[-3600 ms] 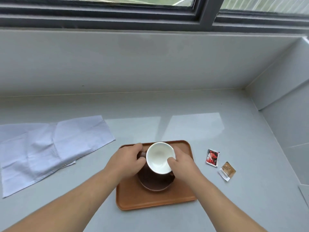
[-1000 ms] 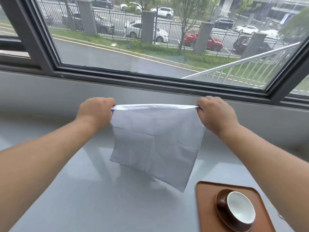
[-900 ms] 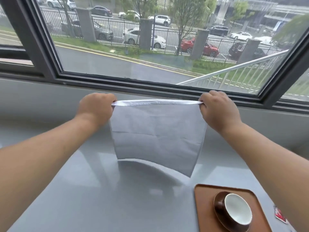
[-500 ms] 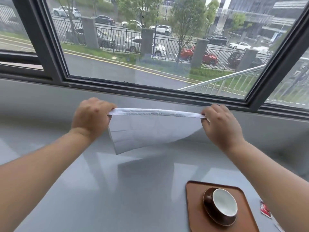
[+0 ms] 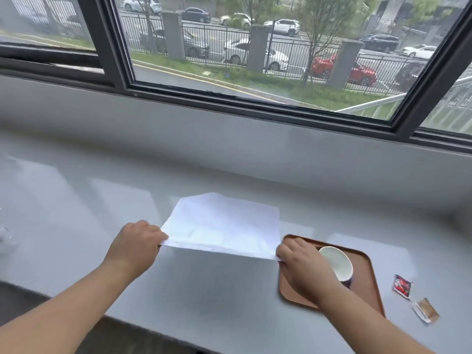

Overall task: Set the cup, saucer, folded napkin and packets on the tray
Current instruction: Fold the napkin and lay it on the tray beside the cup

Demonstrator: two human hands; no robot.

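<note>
Glossy grey countertop (image 5: pixel 217 290), dark window frame (image 5: pixel 255 104), iron fence (image 5: pixel 214 42), red car (image 5: pixel 357 71), roadside tree (image 5: pixel 319 21)

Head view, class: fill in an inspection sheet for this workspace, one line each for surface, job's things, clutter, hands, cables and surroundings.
Surface: grey counter, glossy, reflecting the window.
Job's things: cup on saucer on the tray; napkin on the counter left of the tray, not yet on it; red packet and brown packet on the counter right of the tray.
Clutter: pale blur at the left edge, cannot tell what.
Hands: left hand and right hand each pinch a near corner of the napkin; right hand is over the tray's left end.
Cables: nothing seen.
Surroundings: window behind the counter; street and parked cars outside.
</note>
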